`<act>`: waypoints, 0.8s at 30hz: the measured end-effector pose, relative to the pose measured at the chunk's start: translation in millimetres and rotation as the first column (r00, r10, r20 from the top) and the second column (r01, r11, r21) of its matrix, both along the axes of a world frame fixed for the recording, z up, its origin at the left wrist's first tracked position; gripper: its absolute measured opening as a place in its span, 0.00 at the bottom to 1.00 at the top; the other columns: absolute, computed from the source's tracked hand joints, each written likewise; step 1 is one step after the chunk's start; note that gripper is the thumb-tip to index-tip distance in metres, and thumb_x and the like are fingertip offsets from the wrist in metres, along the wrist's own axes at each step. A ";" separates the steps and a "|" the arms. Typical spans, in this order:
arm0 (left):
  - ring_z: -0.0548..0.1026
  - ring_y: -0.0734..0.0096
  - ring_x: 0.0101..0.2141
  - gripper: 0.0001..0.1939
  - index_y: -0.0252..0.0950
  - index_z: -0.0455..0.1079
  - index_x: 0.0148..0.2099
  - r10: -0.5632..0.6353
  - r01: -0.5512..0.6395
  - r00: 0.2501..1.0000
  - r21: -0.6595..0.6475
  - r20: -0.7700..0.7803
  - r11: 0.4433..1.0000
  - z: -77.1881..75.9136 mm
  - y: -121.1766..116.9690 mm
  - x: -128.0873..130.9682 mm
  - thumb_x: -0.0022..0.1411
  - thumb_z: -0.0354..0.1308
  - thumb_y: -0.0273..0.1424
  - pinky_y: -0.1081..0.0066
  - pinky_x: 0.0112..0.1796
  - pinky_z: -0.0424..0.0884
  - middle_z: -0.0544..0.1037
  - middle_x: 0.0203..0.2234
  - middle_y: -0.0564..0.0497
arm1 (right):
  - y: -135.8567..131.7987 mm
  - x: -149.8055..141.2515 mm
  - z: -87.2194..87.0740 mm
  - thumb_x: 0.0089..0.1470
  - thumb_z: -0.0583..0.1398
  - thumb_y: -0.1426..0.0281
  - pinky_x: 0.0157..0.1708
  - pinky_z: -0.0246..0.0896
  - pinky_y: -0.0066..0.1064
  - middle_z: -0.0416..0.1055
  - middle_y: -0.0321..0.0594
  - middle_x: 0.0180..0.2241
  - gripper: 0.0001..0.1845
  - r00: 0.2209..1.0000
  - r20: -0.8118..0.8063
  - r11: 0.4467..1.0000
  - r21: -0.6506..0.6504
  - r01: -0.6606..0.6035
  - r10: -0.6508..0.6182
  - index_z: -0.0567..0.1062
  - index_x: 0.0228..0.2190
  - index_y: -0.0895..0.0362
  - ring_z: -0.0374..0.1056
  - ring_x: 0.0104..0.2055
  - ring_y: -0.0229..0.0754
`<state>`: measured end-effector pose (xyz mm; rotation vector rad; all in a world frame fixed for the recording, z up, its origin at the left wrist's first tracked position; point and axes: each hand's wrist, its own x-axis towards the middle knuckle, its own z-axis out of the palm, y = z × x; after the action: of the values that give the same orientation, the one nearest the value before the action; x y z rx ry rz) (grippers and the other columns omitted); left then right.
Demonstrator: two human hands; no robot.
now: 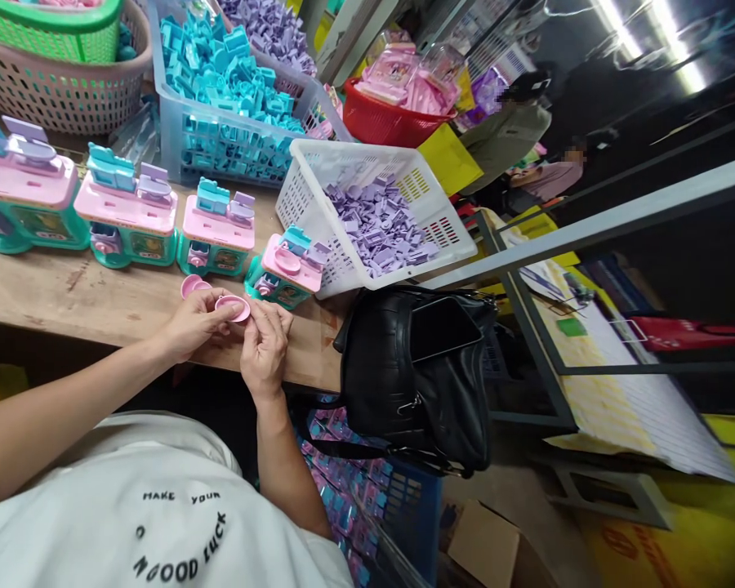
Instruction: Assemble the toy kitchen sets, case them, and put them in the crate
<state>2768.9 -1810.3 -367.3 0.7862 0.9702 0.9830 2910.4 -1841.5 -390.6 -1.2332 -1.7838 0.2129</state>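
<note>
In front of me, my left hand (203,320) pinches a small oval pink toy dish (233,308) between thumb and fingers. My right hand (263,343) is closed at the dish's right edge, its thumb and fingertips against it. More pink dish pieces (193,284) show just behind my left hand; whether they lie on the table or touch the fingers I cannot tell. Beyond my hands stands a pink and teal toy kitchen (291,269) with a pink dish on its top. Three like it, such as this toy kitchen (217,229), stand in a row leftward without that dish.
A white basket (309,175) of purple parts and a clear blue crate (175,139) of turquoise parts stand behind the row. A black bag (380,359) sits at the table's right end. Below is a blue crate (425,506); other people are in the background.
</note>
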 end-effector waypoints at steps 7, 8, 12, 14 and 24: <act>0.68 0.80 0.24 0.27 0.32 0.70 0.30 0.026 -0.026 0.999 0.005 -0.027 1.000 -4.0 3.2 -8.4 0.40 0.77 0.47 0.79 0.25 0.66 0.71 0.24 0.56 | 1.5 2.9 1.0 0.69 0.52 0.70 0.53 0.67 0.39 0.78 0.46 0.44 0.18 1.000 0.028 0.997 -0.071 -0.007 0.009 0.80 0.49 0.55 0.70 0.48 0.43; 0.68 0.80 0.23 0.27 0.32 0.70 0.30 0.005 -0.005 0.999 0.016 -0.046 1.000 -3.4 3.9 -11.3 0.41 0.76 0.47 0.79 0.25 0.66 0.71 0.24 0.56 | 3.3 3.9 1.1 0.69 0.53 0.70 0.52 0.68 0.37 0.77 0.46 0.43 0.17 1.000 -0.003 0.997 -0.083 -0.004 0.003 0.80 0.48 0.55 0.71 0.47 0.42; 0.69 0.79 0.23 0.25 0.31 0.74 0.33 -0.104 0.109 0.978 0.019 -0.181 0.994 0.5 8.7 -31.2 0.43 0.75 0.46 0.80 0.21 0.62 0.73 0.26 0.53 | 14.6 9.2 -0.6 0.67 0.54 0.72 0.47 0.70 0.30 0.75 0.45 0.39 0.15 0.999 -0.035 0.989 -0.144 -0.027 0.022 0.80 0.45 0.58 0.73 0.43 0.39; 0.73 0.75 0.24 0.26 0.31 0.73 0.36 -0.130 0.133 0.960 -0.004 -0.247 0.991 2.1 11.2 -43.9 0.45 0.74 0.47 0.80 0.20 0.60 0.75 0.27 0.51 | 20.5 10.5 -1.8 0.67 0.54 0.72 0.46 0.69 0.29 0.75 0.44 0.38 0.14 0.999 0.019 0.980 -0.193 -0.042 0.047 0.80 0.44 0.57 0.73 0.41 0.39; 0.75 0.72 0.23 0.18 0.34 0.69 0.42 -0.077 0.189 0.858 0.173 -0.507 0.966 -6.8 5.1 -58.5 0.58 0.60 0.44 0.75 0.21 0.67 0.75 0.30 0.51 | 29.9 -16.0 -0.7 0.64 0.63 0.67 0.36 0.65 0.31 0.73 0.42 0.36 0.07 0.936 0.352 0.948 -0.301 0.106 0.007 0.82 0.37 0.54 0.71 0.36 0.42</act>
<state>2710.3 -1805.1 -374.1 1.3206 1.2405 0.7829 2894.4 -1811.6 -391.3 -1.6258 -2.0763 0.2710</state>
